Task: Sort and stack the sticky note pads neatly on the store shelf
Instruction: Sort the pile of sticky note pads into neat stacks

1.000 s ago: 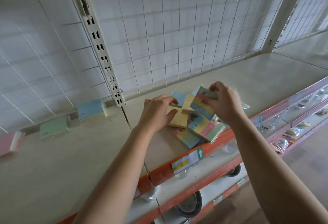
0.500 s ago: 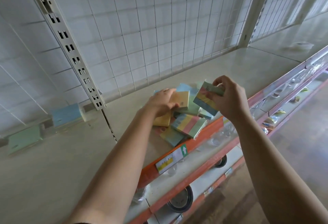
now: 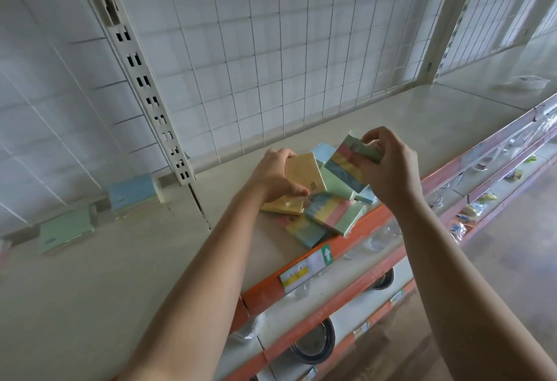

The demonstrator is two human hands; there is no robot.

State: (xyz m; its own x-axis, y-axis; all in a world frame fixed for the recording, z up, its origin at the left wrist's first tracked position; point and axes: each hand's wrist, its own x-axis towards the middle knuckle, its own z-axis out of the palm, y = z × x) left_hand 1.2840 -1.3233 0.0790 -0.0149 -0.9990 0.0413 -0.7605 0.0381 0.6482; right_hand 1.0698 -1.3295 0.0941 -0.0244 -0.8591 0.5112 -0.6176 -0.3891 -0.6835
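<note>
Both forearms reach forward over the shelf [image 3: 120,275], bare from the elbow, and the hands meet close together above its front edge. The left hand [image 3: 277,175] grips a yellow pad [image 3: 304,177]. Its fingers curl over the pad's far left edge and its thumb lies under the near corner, so the pad is tilted with its face turned up toward the camera. The right hand [image 3: 388,169] is raised a little higher, wrist bent, and holds a striped pad [image 3: 349,163]. Its fingers are hooked over the top edge and its thumb presses on the coloured face. The two held pads sit just beside each other, their near corners almost touching.

Directly below both hands a loose pile of pads [image 3: 328,218] lies on the shelf against the orange rail [image 3: 301,284], some of them overlapping at odd angles. Well to the left of the left hand, a blue pad [image 3: 132,189] and a green pad [image 3: 66,231] rest at the foot of the wire grid [image 3: 271,64].
</note>
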